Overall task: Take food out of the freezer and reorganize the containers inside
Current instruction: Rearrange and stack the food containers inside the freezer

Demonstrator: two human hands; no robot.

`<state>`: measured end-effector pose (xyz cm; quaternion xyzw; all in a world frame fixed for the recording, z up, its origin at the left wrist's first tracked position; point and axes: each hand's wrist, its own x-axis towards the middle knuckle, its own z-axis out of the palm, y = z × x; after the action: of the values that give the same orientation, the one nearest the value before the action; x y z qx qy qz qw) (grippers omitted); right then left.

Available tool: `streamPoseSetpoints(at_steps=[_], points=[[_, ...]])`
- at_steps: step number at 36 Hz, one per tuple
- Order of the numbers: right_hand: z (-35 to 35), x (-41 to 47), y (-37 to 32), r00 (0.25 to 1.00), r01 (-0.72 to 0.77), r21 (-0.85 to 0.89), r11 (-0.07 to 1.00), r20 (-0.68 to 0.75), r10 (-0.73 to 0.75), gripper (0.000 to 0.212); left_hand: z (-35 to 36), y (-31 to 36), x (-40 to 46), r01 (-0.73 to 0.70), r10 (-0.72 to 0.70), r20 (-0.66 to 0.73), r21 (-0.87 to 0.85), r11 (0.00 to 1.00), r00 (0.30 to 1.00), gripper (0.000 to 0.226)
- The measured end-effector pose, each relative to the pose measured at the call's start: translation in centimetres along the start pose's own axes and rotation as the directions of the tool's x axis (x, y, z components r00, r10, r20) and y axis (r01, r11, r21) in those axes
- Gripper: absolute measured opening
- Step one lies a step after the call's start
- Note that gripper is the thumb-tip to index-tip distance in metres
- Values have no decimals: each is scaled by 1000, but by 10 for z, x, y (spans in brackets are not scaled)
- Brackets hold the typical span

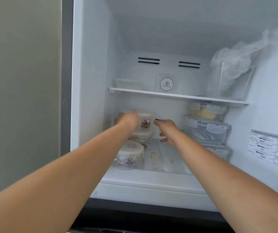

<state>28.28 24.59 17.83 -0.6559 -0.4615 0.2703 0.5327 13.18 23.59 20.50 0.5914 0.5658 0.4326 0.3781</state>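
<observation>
The left hand [126,119] holds the top round tub [145,121] on the stack in the freezer [93,81], the right hand [166,130] is loosely curled beside it, and most boxes still sit inside, so lots is left.

Three round containers with cream lids stand at the freezer [151,179] floor's left: a top container [145,121] on a middle container [142,137], and a front container [130,154] before them. Three clear clip-lid boxes [207,125] are stacked at the right.
</observation>
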Motion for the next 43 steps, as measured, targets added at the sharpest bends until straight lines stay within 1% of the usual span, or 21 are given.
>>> streamPoseSetpoints(at_steps=[3, 6, 8, 11, 14, 16, 20, 24, 27, 30, 32, 34, 36, 37, 38, 39, 40, 41, 43], points=[[5, -2, -1, 999, -25, 19, 1000, 38, 24, 53, -1, 0, 14, 67, -66, 13, -122, 990, 998, 57], [7, -2, -2, 996, -55, 50, 997, 79, 51, 60, -1, 1, 21, 81, -78, 23, -176, 981, 997, 62], [8, 1, 0, 989, -81, 87, 993, 127, 70, 66, 1, 3, 24, 85, -80, 32, -241, 967, 996, 65], [10, 2, 2, 978, -133, 142, 981, 179, 106, 69, 4, 3, 28, 125, -132, 4, -341, 932, 991, 70], [11, 4, 2, 970, -178, 194, 965, 202, 138, 73, 6, 3, 35, 129, -150, -28, -375, 918, 988, 73], [12, 6, 1, 963, -204, 219, 954, 218, 156, 74, 8, 4, 40, 123, -134, 0, -404, 907, 991, 72], [13, 3, -3, 943, -250, 249, 936, 283, 176, 72, 6, 2, 45, 155, -166, -4, -343, 926, 986, 72], [16, 1, -2, 943, -231, 243, 942, 293, 156, 69, 3, 3, 44, 133, -114, 89, -255, 958, 989, 59], [15, 0, -2, 951, -215, 256, 942, 277, 141, 68, 3, 1, 44, 128, -98, 152, -206, 970, 984, 58], [11, -2, -5, 957, -199, 272, 941, 259, 128, 59, 7, 2, 41, 129, -89, 195, -206, 970, 977, 59], [6, -3, -7, 963, -192, 276, 942, 239, 126, 47, 10, 4, 38, 116, -70, 213, -212, 970, 975, 47], [0, -5, -9, 968, -184, 265, 947, 214, 128, 39, 12, 8, 28, 114, -75, 189, -206, 972, 979, 38], [-8, -4, -9, 975, -167, 257, 952, 185, 121, 41, 16, 11, 24, 93, -51, 197, -210, 973, 979, 35], [-12, -3, -9, 978, -162, 258, 953, 173, 120, 43, 18, 12, 24, 94, -50, 203, -214, 972, 978, 41], [-16, -3, -9, 979, -161, 266, 950, 167, 119, 42, 21, 14, 24, 99, -52, 216, -214, 972, 975, 41], [-20, -4, -9, 979, -162, 276, 947, 167, 119, 40, 22, 16, 21, 97, -47, 227, -216, 971, 973, 34], [-24, -4, -8, 979, -163, 283, 945, 163, 120, 41, 24, 17, 18, 95, -43, 229, -224, 970, 973, 32], [-29, -3, -7, 981, -161, 283, 945, 153, 122, 45, 26, 19, 14, 101, -46, 237, -228, 968, 970, 35], [-37, -2, -2, 984, -156, 282, 947, 126, 125, 55, 34, 20, 13, 101, -39, 260, -230, 968, 965, 32]])
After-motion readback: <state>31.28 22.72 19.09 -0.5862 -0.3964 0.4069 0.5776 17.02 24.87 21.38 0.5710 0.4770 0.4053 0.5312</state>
